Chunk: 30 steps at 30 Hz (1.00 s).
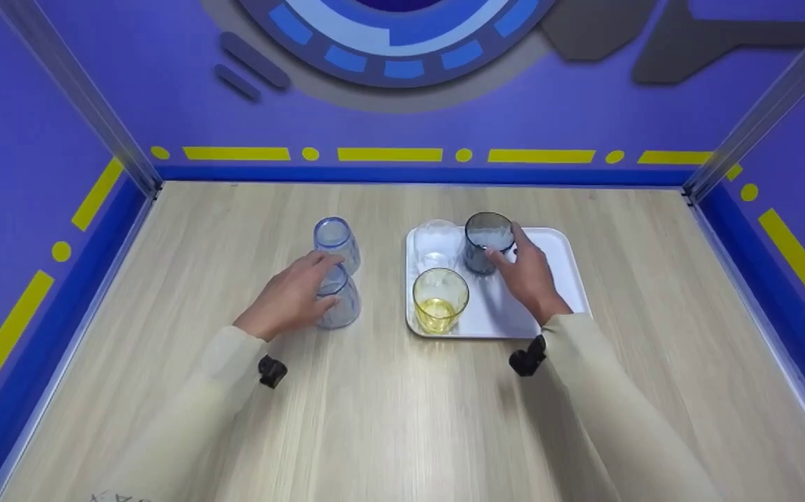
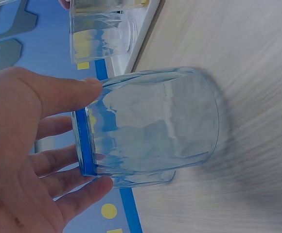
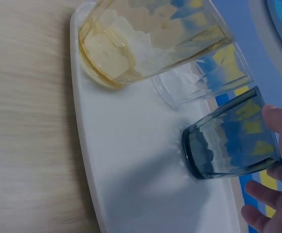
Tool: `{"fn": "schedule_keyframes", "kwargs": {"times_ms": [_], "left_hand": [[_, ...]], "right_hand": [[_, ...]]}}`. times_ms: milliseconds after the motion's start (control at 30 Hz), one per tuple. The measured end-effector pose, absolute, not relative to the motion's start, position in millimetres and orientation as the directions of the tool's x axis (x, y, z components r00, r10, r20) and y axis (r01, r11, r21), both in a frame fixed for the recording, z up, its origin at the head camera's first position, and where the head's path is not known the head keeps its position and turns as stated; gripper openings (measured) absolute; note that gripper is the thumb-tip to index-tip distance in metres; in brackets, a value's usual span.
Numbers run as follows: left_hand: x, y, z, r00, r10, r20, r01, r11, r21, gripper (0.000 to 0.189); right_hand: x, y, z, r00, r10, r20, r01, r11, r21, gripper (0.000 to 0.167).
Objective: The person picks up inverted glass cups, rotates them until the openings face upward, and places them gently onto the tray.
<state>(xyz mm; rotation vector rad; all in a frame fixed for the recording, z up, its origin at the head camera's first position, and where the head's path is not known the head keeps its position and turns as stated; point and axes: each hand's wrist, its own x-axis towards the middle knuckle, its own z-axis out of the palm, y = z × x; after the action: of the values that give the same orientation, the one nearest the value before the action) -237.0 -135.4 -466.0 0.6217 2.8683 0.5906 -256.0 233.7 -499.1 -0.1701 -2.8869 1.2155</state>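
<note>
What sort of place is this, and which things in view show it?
Probably a booth set up for recording or demonstrations, though I can't be certain: brightly printed panels enclose a wood-grain table, metal posts stand at its far corners, and a small black device sits at the left wrist.

In the head view, the left hand (image 1: 287, 296) hides part of the nearer bluish glass (image 1: 340, 314), and the farther bluish glass (image 1: 349, 247) is partly covered too. The yellow glass (image 1: 442, 303) blocks the lower part of the clear glass (image 1: 434, 240). In the right wrist view, the picture's edges crop the yellow glass, the right hand (image 1: 529, 275) and the tray (image 1: 500, 310). Marks (image 1: 120, 497) on the left sleeve (image 1: 186, 404) are cut off, unreadable.
</note>
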Motion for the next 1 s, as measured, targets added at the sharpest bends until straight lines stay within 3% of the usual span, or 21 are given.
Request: {"fn": "schedule_keyframes", "kwargs": {"times_ms": [467, 1000], "left_hand": [[-229.6, -128.7, -451.9, -0.904, 0.425, -0.046, 0.373, 0.837, 0.399, 0.064], [-225.5, -126.1, -438.4, -0.89, 0.455, 0.032, 0.431, 0.816, 0.386, 0.062]], "right_hand": [[-249.2, 236.6, -495.0, -0.991, 0.122, -0.062, 0.128, 0.672, -0.73, 0.077], [-242.5, 235.4, -487.8, -0.993, 0.122, 0.001, 0.083, 0.685, -0.723, 0.075]]}}
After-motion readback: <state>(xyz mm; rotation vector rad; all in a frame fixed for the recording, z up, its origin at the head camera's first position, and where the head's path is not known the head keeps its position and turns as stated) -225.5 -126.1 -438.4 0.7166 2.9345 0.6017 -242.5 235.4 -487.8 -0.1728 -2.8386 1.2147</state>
